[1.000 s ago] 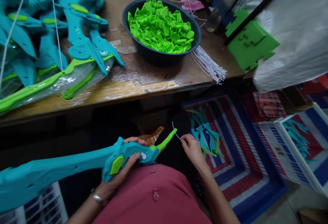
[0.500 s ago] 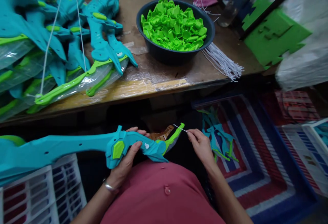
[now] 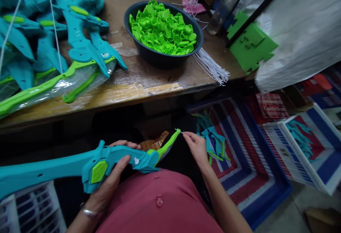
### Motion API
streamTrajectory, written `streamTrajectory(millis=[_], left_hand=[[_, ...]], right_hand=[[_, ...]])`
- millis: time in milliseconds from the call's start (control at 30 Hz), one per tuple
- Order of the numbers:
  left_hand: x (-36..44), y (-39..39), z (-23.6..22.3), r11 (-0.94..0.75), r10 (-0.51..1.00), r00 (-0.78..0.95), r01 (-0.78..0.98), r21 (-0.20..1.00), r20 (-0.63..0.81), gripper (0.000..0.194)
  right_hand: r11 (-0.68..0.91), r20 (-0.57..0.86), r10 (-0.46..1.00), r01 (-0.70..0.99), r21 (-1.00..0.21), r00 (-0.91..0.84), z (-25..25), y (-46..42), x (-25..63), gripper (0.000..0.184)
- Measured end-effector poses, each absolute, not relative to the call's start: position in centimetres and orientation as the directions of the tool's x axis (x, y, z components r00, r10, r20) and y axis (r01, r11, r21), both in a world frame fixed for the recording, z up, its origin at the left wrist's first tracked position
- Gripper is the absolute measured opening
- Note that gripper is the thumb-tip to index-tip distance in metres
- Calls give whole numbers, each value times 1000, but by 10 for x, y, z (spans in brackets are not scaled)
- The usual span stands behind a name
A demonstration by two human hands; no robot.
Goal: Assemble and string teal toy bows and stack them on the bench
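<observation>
A teal toy bow (image 3: pixel 117 158) lies across my lap, with its long grip running out of view at the left. My left hand (image 3: pixel 117 169) wraps round its middle, beside a bright green hexagonal inlay (image 3: pixel 98 171). A curved green limb (image 3: pixel 167 146) rises from the bow's right end. At that limb's tip, a short white cord (image 3: pixel 179 131) pokes out on the far side. My right hand (image 3: pixel 195 147) pinches this cord between thumb and fingertips, just right of the tip. Whether the cord passes through a hole or a notch is too small to tell.
On the bench (image 3: pixel 149 80) are a dark bowl (image 3: pixel 162 57) of green plastic pieces, a bundle of white cords (image 3: pixel 213 67) and stacked teal bows (image 3: pixel 82 26). Down to the right stand a blue-rimmed crate (image 3: pixel 266 190) with teal parts and a white crate (image 3: pixel 295 154).
The view has swung right, so everything sits further left. My right hand is slightly nearer the limb's tip, and less cord sticks out beyond it. My left hand keeps its hold.
</observation>
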State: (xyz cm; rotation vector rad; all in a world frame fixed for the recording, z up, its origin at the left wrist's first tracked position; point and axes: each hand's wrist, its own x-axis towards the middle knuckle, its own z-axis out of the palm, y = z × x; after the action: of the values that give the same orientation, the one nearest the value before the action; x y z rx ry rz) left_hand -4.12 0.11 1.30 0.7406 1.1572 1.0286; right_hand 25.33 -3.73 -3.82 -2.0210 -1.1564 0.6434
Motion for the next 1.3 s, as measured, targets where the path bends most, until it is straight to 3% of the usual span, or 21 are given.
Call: streamTrajectory(millis=[300,1300], left_hand=[[-34,1,18,357,933,65,-267,895,-353,39],[-37,4,28,378,926,109,-222,899,-362,37]], right_hand=[[-370,30,841,615,-696,540,-33,-35,253,28],[-442,10,846,712,-546,533,-45,-36,256,26]])
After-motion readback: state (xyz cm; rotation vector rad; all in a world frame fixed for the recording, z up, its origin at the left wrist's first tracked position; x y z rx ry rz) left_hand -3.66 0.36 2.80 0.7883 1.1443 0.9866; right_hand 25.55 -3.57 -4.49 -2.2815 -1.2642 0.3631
